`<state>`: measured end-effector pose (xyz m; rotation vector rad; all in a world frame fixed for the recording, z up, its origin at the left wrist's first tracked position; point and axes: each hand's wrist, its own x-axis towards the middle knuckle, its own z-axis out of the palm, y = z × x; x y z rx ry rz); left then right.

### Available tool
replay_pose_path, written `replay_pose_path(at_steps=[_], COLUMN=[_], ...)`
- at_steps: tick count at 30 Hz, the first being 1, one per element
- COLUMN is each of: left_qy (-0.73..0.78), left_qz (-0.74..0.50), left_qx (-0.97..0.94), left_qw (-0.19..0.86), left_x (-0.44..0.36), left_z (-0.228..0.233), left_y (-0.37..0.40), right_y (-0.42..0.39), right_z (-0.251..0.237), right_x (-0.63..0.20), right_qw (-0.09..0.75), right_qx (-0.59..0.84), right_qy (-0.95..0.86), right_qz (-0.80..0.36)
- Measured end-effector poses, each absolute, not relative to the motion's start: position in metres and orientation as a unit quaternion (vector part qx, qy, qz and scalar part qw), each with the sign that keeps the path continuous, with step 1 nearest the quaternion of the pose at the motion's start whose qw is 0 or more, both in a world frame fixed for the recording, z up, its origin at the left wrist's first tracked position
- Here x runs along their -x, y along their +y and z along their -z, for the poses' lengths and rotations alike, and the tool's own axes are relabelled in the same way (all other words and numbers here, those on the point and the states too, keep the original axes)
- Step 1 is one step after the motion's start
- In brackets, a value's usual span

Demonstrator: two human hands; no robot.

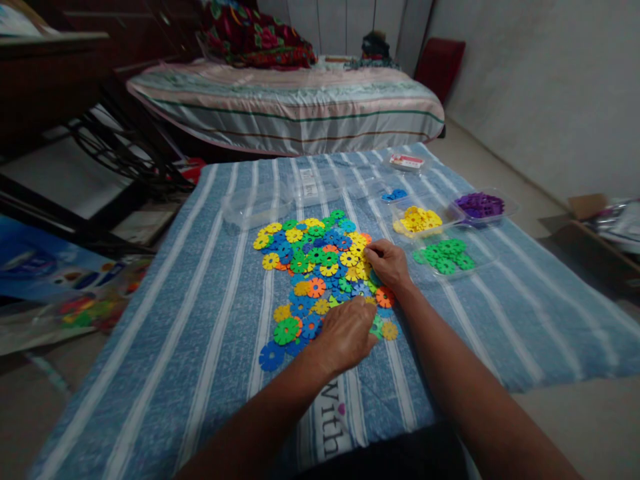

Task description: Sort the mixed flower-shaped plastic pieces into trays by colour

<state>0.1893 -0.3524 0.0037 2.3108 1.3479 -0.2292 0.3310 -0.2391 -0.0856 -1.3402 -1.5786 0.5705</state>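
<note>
Blue-striped cloth (210, 280) over the whole table, reaching every edge. Mid-table, a loose heap of plastic flower discs (310, 263), mixed blue, yellow, green and orange. Toward the far right corner, clear trays, one colour each: green discs (447, 257), yellow discs (419, 219), purple discs (481, 204), a few blue discs (394, 195). Left hand (346, 335) palm down on the heap's near edge, fingers curled, grip hidden, cannot tell. Right hand (390, 263) pinched on a yellow piece at the heap's right edge. Best done lifting single discs cleanly, without dragging neighbours.
</note>
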Motion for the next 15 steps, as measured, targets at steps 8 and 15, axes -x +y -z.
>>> replay_pose_path(at_steps=[8, 15], left_qy=[0.493, 0.502], left_qz=[0.040, -0.065], left_qx=[-0.823, -0.766], left_qw=[0.278, 0.396], left_x=[-0.184, -0.174], left_z=[-0.002, -0.013], left_y=[-0.348, -0.322], right_y=[-0.241, -0.240], right_z=[0.081, 0.082], right_x=[-0.330, -0.331], right_qw=[0.466, 0.475], right_qx=[0.558, 0.554], right_qy=[-0.647, -0.645], right_qz=[-0.230, -0.229])
